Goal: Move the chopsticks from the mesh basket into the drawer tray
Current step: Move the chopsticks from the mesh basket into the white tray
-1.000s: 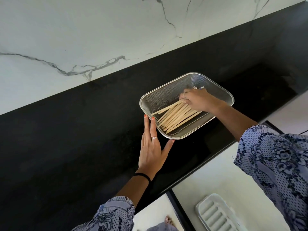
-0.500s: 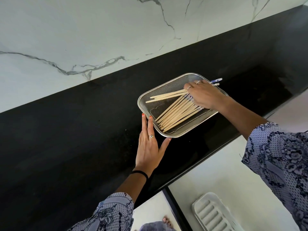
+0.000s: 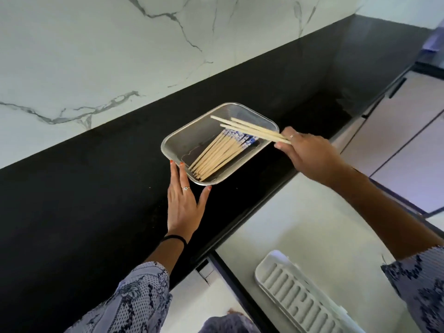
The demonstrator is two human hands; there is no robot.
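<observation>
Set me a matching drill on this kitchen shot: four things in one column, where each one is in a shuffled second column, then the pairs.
Things:
1. left hand
2. right hand
3. basket
4. tray

Places:
A. on the black counter, chopsticks lying in it
B. down in the open drawer, nothing in its slots
C. flat on the counter, fingertips at the basket's near corner
D. raised beside the basket, gripping a few chopsticks

Pairs: 1-C, 2-D, 3-A, 4-B
</observation>
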